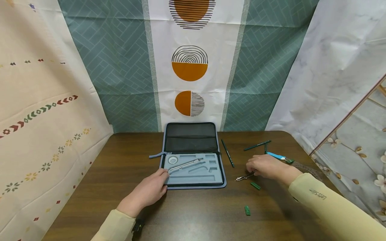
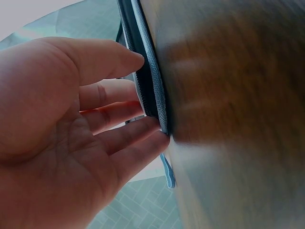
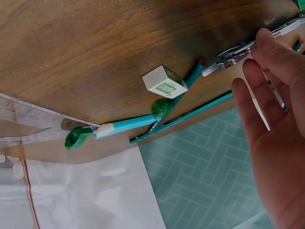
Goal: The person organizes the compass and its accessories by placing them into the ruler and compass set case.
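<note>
An open zip case (image 1: 193, 184) lies on the table, a light blue moulded tray (image 1: 178, 179) in its lower half. My left hand (image 1: 152, 189) rests at the lower left corner of the case. In the left wrist view its relaxed fingers (image 2: 138, 138) touch the zipped edge. A silver drawing compass (image 1: 185, 164) lies on the tray. Right of the case, my right hand (image 1: 263, 165) holds a second metal compass (image 3: 233, 55), pinched by thumb and forefinger; its end sticks out to the left in the head view.
Dark green pencils (image 1: 227, 153) lie right of the case. Beyond my right hand are a blue-handled tool (image 1: 275, 155), a small white-and-green box (image 3: 164, 83) and a clear plastic drawing template (image 1: 307, 170). Small green pieces (image 1: 255, 185) lie nearer. Patterned curtains (image 1: 120, 67) hang behind the table.
</note>
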`<action>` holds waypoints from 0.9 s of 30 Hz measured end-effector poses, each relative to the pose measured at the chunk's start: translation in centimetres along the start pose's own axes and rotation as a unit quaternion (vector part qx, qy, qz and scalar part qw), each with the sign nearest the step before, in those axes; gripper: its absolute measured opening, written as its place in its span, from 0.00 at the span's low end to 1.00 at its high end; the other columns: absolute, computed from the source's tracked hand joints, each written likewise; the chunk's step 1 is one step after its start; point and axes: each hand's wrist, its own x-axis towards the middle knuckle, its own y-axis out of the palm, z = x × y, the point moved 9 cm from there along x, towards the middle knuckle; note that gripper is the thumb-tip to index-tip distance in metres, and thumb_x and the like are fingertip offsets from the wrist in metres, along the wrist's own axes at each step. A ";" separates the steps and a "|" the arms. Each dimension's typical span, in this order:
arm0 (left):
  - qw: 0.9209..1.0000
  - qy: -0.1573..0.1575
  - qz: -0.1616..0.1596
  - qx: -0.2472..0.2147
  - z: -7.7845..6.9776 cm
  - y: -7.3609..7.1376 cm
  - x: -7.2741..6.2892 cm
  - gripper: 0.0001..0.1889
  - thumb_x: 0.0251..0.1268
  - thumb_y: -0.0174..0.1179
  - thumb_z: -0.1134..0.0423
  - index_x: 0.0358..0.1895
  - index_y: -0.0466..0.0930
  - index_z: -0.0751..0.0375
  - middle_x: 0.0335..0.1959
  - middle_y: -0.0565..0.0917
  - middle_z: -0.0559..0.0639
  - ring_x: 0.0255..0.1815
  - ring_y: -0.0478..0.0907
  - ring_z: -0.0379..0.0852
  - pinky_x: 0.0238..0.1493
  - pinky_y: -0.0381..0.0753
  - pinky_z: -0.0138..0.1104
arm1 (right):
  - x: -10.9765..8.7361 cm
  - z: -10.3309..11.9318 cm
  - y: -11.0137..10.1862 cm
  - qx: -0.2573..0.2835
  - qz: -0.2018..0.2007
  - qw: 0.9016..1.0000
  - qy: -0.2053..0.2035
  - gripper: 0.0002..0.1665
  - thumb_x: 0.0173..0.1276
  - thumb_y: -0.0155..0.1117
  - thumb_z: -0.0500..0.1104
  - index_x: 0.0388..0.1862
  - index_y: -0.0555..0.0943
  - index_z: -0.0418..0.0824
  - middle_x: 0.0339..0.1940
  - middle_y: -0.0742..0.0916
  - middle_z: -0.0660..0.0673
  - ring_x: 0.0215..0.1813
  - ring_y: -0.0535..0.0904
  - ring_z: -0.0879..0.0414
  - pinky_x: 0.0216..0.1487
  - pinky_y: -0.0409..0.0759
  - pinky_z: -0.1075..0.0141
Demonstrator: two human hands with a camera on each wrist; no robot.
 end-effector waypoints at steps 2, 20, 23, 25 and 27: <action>1.000 -0.001 0.000 0.000 0.0 0.1 0.0 0.19 0.70 0.73 0.73 0.61 0.83 0.74 0.64 0.81 0.64 0.63 0.84 0.60 0.59 0.87 0.50 | -0.1 0.0 0.0 0.001 -0.001 1.000 0.000 0.23 0.59 0.88 0.35 0.34 0.80 0.55 0.34 0.80 0.62 0.38 0.73 0.64 0.36 0.78 0.65; 1.000 -0.014 0.008 -0.004 0.3 0.4 0.0 0.20 0.71 0.73 0.72 0.62 0.82 0.74 0.66 0.81 0.64 0.66 0.83 0.60 0.61 0.86 0.51 | -0.6 0.1 -0.1 0.023 -0.012 1.000 0.004 0.20 0.59 0.85 0.30 0.35 0.84 0.52 0.34 0.82 0.61 0.38 0.77 0.64 0.36 0.80 0.65; 1.000 -0.013 0.007 -0.005 0.2 0.4 0.0 0.20 0.71 0.73 0.72 0.62 0.82 0.74 0.66 0.81 0.64 0.66 0.83 0.60 0.61 0.86 0.51 | -0.7 0.0 0.0 0.024 -0.013 1.000 0.003 0.19 0.59 0.84 0.31 0.35 0.85 0.52 0.34 0.83 0.61 0.38 0.78 0.63 0.37 0.81 0.65; 1.000 -0.012 0.008 -0.005 0.2 0.4 0.0 0.20 0.71 0.73 0.72 0.62 0.82 0.74 0.66 0.81 0.64 0.66 0.83 0.60 0.62 0.86 0.51 | -0.7 0.0 0.0 0.024 -0.013 1.000 0.002 0.18 0.60 0.83 0.31 0.36 0.85 0.52 0.35 0.83 0.61 0.38 0.79 0.63 0.37 0.82 0.65; 1.000 -0.012 0.007 -0.003 0.2 0.4 0.0 0.20 0.71 0.73 0.72 0.62 0.82 0.75 0.66 0.81 0.65 0.66 0.83 0.61 0.62 0.86 0.51 | -0.7 0.0 0.0 0.025 -0.014 1.000 0.001 0.18 0.61 0.82 0.31 0.37 0.85 0.52 0.35 0.83 0.60 0.38 0.79 0.63 0.37 0.82 0.65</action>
